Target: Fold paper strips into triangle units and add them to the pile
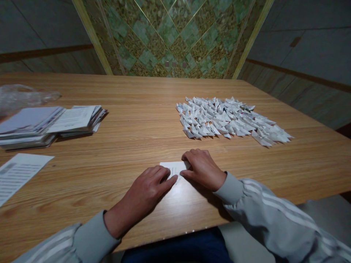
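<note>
In the head view, both hands lie flat on the wooden bench [131, 131], close to its near edge. The left hand [149, 186] rests palm down with its fingers [167, 179] stretched out and almost straight, not closed around anything; the fingertips press on the near left edge of a small white slip of paper [175, 168]. The right hand [203, 168] is at 3 o'clock from the slip. Its fingers are bent and kept together, and they press on the right side of the paper from above, so part of the slip is hidden under them. Neither hand grips the slip; both only hold it down on the bench. Some faint printed lines show on the paper, too small to read.

At 1 o'clock from the hands, well apart, lies a wide heap of small folded white paper pieces [227, 120], spread flat in rows. At 10 o'clock, far to the left, stand two low stacks of printed sheets [52, 122], just beside each other. Behind them, at the left edge, is a crumpled clear plastic bag [24, 95]. At 9 o'clock a single printed sheet [19, 173] lies flat near the bench edge. Nothing lies between the hands and the heap.
</note>
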A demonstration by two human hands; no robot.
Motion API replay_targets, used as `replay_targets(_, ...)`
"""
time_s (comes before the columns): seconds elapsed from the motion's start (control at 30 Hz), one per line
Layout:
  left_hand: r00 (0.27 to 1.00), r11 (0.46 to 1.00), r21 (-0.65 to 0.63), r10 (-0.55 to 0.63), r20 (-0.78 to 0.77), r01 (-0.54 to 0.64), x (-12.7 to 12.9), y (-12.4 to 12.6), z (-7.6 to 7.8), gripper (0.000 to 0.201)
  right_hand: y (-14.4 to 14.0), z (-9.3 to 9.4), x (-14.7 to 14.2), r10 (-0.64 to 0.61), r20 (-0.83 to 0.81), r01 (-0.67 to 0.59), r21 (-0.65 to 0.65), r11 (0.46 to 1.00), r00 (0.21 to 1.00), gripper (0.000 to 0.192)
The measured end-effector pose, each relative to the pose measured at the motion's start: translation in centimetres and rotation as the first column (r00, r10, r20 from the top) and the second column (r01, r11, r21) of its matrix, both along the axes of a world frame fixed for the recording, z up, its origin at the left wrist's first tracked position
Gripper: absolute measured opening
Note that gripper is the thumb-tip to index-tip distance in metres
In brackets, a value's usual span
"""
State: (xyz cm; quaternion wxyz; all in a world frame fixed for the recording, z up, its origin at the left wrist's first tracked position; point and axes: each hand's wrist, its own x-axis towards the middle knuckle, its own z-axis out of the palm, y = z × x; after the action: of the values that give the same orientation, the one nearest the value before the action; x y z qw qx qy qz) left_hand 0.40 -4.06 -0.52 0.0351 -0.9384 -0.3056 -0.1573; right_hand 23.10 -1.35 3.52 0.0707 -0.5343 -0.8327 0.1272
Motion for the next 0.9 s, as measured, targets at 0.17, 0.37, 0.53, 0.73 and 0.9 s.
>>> replay_targets(0.17,1.000,1.000,-0.002,0.003,0.011,-0.003,0.0,0.0,0.0,0.024,0.3,0.3,-0.6,0.005,0.048,-0.004,-0.004,1.000,0.999,0.030)
replay_targets(0.37,1.000,1.000,0.012,-0.004,0.023,0.004,0.0,0.0,0.0,0.026,0.2,0.7,-1.1,0.012,0.100,-0.013,0.014,1.000,0.995,0.032)
replay_targets(0.53,1.000,1.000,0.003,-0.008,0.021,0.008,0.0,0.0,0.0,0.025,0.2,0.9,-1.5,0.039,0.118,-0.038,-0.013,0.999,0.992,0.023)
replay_targets(0.73,1.000,1.000,0.009,0.006,0.021,-0.006,0.1,0.1,0.0,0.022,0.5,0.2,-1.5,0.034,-0.090,-0.039,-0.054,0.998,0.995,0.020)
replay_targets(0.9,1.000,1.000,0.024,-0.002,0.030,0.001,0.1,0.1,-0.1,0.021,1.0,-0.2,-1.4,0.083,-0.132,-0.089,-0.044,0.995,0.988,0.008)
